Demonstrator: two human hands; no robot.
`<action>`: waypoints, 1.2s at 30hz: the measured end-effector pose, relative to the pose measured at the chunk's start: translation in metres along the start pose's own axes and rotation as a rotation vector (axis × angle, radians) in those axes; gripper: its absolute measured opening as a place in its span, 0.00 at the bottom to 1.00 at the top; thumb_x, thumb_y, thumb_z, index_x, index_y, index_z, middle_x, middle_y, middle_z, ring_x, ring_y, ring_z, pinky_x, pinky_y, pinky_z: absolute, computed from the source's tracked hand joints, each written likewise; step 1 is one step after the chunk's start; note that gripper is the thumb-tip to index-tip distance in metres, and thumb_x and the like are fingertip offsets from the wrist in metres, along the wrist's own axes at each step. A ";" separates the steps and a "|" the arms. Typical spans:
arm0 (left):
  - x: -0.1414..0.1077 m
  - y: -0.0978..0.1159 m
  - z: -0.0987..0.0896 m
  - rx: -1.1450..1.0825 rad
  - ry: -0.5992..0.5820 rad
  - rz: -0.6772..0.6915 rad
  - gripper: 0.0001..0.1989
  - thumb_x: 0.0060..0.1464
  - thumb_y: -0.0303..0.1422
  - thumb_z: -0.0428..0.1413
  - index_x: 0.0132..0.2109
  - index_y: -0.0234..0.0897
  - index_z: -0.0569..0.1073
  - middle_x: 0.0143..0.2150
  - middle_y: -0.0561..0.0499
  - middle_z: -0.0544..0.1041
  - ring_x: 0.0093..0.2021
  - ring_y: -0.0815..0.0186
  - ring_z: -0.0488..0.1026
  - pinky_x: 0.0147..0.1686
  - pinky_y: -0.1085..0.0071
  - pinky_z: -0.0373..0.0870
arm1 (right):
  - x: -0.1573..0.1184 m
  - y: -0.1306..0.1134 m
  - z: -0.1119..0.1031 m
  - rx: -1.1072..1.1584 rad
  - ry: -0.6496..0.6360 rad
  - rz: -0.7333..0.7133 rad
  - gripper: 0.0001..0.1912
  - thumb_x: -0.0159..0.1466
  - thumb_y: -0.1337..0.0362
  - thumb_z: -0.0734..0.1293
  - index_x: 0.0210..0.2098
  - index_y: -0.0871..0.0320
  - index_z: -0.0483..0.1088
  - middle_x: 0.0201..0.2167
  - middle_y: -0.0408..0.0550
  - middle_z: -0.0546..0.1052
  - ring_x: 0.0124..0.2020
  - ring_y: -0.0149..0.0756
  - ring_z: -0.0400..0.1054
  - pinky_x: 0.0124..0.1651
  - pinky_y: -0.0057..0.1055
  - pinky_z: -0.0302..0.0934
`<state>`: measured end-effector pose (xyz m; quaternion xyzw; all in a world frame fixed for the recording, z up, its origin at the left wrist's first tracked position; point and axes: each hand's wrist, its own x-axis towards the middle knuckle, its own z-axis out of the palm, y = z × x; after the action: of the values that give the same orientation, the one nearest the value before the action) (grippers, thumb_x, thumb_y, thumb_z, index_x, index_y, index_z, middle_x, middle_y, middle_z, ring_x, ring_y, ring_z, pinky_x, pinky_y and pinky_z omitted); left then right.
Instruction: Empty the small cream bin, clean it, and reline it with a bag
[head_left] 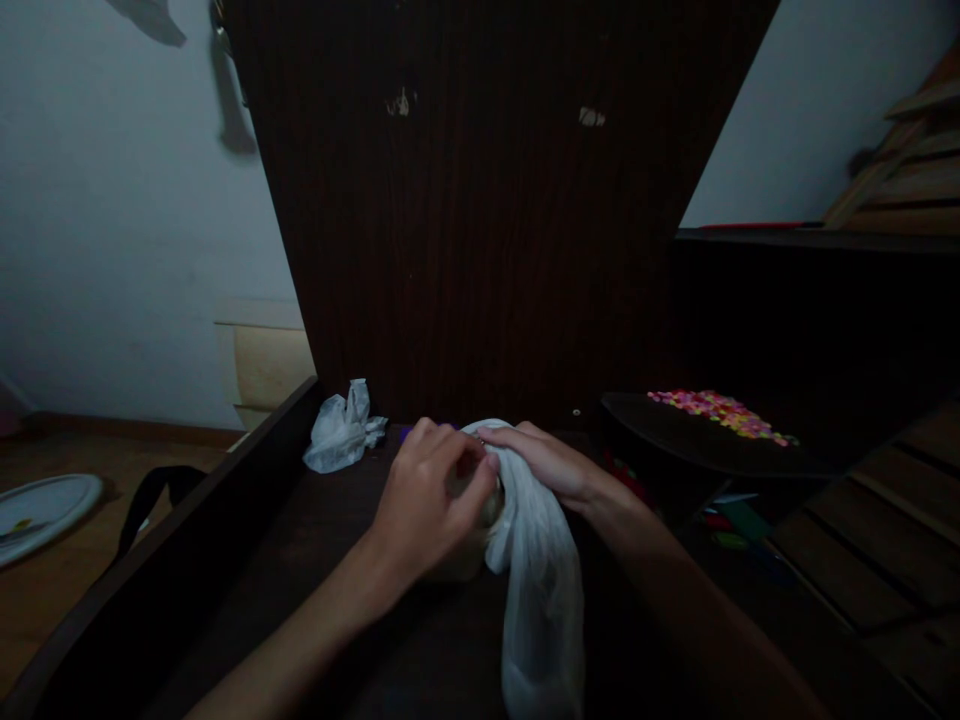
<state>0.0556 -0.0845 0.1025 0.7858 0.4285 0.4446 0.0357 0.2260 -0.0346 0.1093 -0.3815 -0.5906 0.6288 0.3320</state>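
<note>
A long, thin white cloth (544, 580), gathered and slightly see-through, hangs from between my hands down over the dark wooden surface. I cannot tell whether it is fabric or soft plastic. My right hand (551, 465) grips its upper end, thumb lying along the top. Close beside it, my left hand (427, 500) is closed, with thumb and forefinger pinched near the cloth's edge; what they hold is too small to make out. Below the left hand, a pale beige object (461, 568) rests on the surface, mostly hidden by that hand.
A crumpled white bag or tissue (337, 435) lies at the back left, near a raised side board (247, 475). A tall dark panel (480, 240) stands behind. To the right, a dark shelf (660, 430) bears many small colourful pieces (720, 412).
</note>
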 end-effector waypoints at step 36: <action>-0.031 0.037 0.042 -0.856 -0.068 -0.525 0.30 0.54 0.30 0.56 0.62 0.40 0.56 0.50 0.46 0.77 0.49 0.57 0.76 0.49 0.61 0.74 | 0.001 0.000 0.016 0.197 -0.026 -0.016 0.09 0.55 0.60 0.73 0.34 0.57 0.81 0.33 0.46 0.81 0.34 0.36 0.73 0.39 0.31 0.66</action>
<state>0.1028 -0.1162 0.0726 0.5803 0.3895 0.5307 0.4794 0.2112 -0.0419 0.1098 -0.3340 -0.5331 0.6862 0.3651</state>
